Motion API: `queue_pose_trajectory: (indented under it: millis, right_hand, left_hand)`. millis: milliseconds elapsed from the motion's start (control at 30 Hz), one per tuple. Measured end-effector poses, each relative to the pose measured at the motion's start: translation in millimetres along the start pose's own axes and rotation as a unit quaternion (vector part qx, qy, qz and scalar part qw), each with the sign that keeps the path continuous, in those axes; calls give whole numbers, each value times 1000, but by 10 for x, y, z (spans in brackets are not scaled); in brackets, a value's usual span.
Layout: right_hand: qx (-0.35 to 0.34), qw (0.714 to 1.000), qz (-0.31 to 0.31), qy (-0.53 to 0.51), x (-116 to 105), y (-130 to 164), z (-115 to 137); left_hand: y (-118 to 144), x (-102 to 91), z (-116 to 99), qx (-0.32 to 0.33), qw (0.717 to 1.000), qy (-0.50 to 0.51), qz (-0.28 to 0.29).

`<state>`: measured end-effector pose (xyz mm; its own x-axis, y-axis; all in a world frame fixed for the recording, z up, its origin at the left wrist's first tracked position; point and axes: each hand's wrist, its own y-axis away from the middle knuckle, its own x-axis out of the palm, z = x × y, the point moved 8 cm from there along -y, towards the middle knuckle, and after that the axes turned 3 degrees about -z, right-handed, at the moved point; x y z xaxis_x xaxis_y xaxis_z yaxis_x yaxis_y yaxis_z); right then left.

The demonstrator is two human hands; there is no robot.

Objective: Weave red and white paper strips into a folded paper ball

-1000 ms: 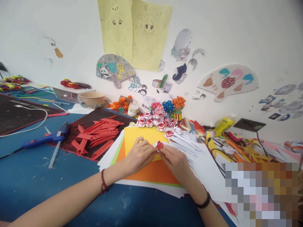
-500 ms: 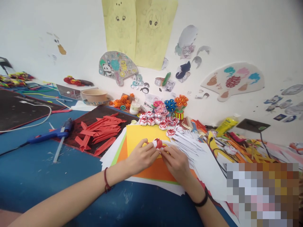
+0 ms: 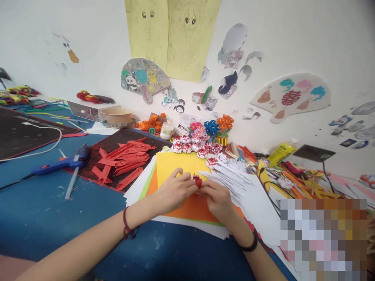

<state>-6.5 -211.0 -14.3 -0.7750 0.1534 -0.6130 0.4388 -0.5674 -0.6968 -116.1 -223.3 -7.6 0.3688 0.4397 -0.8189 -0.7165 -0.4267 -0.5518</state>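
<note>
Between my two hands is a small red-and-white folded paper piece [image 3: 197,181], its red side showing most. My left hand [image 3: 178,190] pinches it from the left, and my right hand [image 3: 218,197] grips it from the right; the fingertips partly hide it. Below the hands lie stacked sheets, a yellow sheet [image 3: 172,162] over an orange sheet [image 3: 187,212]. Just behind them sit several finished red-and-white paper balls [image 3: 186,147]. White folded strips [image 3: 231,175] are spread beside my right hand.
Red folded strips [image 3: 125,160] are heaped on a dark mat at left. A blue glue gun [image 3: 58,166] with its cord lies on the blue table [image 3: 96,226]. Paper flowers [image 3: 211,128] and a bowl [image 3: 116,117] stand by the wall. A yellow bottle [image 3: 283,152] leans among clutter at right.
The paper piece has turned between my fingers, so more red and less white shows. Both hands stay on it over the sheets, and the camera view has shifted slightly.
</note>
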Motion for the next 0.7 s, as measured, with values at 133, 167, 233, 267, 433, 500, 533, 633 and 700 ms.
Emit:
queue_pose_trajectory:
  millis: [133, 167, 233, 267, 433, 500, 533, 633, 700]
  right_hand:
    - [109, 992, -41, -38, -88, -53, -140]
    - [128, 990, -44, -41, -99, -63, -164]
    - [151, 986, -40, -51, -103, -78, -194]
    - [156, 986, -35, -54, -97, -82, -202]
    - [154, 987, -43, 11, -99, -64, -199]
    - [149, 985, -66, 48, -136, -60, -169]
    - [146, 984, -80, 63, -165, -62, -145]
    - [134, 977, -138, 96, -297, -73, -49]
    - [116, 974, -156, 118, -348, -78, 26]
  left_hand:
    - [8, 12, 144, -103, 991, 80, -26]
    - [13, 15, 161, -119, 988, 95, -34]
    - [21, 28, 168, -138, 983, 116, -44]
    - [22, 32, 165, -143, 981, 118, -48]
    - [-14, 51, 139, -161, 978, 124, -55]
    - [-40, 50, 143, -171, 975, 130, -48]
    - [-48, 40, 155, -182, 973, 130, -50]
    - [-34, -24, 232, -231, 959, 139, -86]
    - [1, -63, 296, -266, 942, 162, -122]
